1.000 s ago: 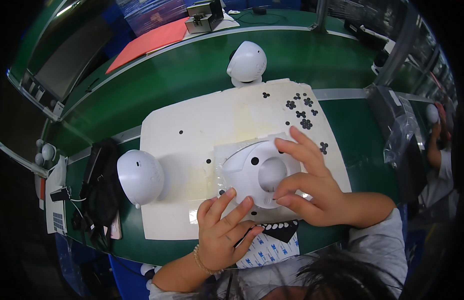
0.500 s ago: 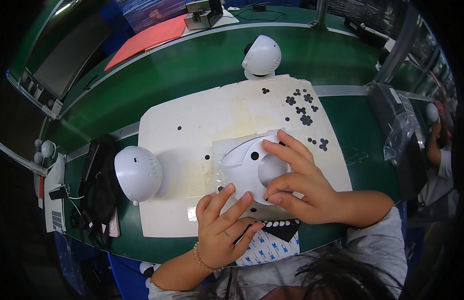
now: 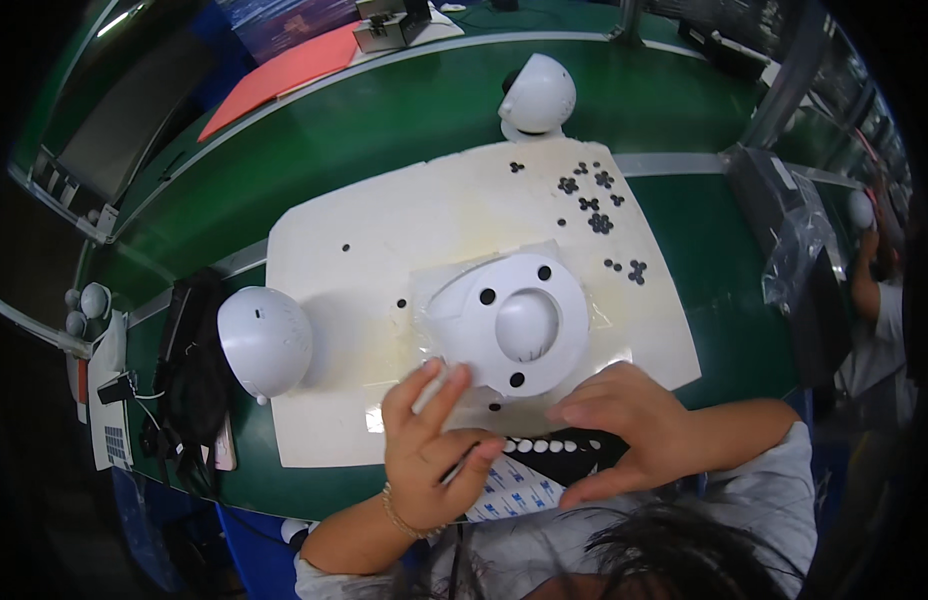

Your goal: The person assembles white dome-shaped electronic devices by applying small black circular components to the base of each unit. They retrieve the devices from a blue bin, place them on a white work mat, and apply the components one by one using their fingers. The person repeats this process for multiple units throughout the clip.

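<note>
A white rounded plastic housing (image 3: 454, 312) lies in the middle of the board, its ring-shaped underside up. Around its round opening sit three black round pads (image 3: 487, 296). My left hand (image 3: 424, 455) has its fingers spread, the fingertips at the housing's near left edge. To the right, my right hand (image 3: 634, 430) is off the housing, thumb and fingers apart, over a black sheet (image 3: 559, 460) with a row of white round gaps. Under that sheet shows white backing paper (image 3: 514, 490) with blue print. I see no object held in either hand.
The housing rests on clear film on a cream board (image 3: 334, 420). Loose black pads (image 3: 601, 223) lie in clusters at the far right. White domed devices stand at left (image 3: 266, 342) and at the back (image 3: 542, 95). A dark bag (image 3: 194, 350) lies at left; a black box (image 3: 784, 230), right.
My right hand has come off the housing and moved down toward me to the black sheet. The pads and the opening are now uncovered. My left hand stays near the housing's edge.
</note>
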### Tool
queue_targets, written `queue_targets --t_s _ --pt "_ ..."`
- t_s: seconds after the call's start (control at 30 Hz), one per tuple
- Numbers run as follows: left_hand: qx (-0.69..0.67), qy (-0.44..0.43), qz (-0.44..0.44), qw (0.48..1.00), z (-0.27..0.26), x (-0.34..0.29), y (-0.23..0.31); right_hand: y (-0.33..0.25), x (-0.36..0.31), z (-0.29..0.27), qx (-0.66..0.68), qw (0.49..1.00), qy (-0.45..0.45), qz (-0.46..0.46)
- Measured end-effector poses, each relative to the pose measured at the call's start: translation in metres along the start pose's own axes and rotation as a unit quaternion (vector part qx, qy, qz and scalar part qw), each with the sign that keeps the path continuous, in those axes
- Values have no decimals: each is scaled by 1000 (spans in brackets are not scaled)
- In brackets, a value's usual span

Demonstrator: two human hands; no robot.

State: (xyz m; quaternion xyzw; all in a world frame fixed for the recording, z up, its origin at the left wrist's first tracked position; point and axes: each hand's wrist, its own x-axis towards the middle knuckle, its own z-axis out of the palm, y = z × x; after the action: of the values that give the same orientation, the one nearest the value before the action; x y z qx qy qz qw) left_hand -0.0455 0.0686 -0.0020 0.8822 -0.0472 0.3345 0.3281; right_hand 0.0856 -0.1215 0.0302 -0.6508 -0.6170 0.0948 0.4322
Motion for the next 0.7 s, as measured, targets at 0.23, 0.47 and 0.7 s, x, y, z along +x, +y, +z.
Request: queue_targets --t_s 0.23,0.47,0.7 --pt "9 44 -15 999 -2 0 4 3 -14 10 44 996 42 63" --pt "59 86 51 993 -6 -7 -1 2 -16 1 310 925 -3 220" --pt "103 59 103 988 -10 -11 0 9 -13 7 523 808 4 271"
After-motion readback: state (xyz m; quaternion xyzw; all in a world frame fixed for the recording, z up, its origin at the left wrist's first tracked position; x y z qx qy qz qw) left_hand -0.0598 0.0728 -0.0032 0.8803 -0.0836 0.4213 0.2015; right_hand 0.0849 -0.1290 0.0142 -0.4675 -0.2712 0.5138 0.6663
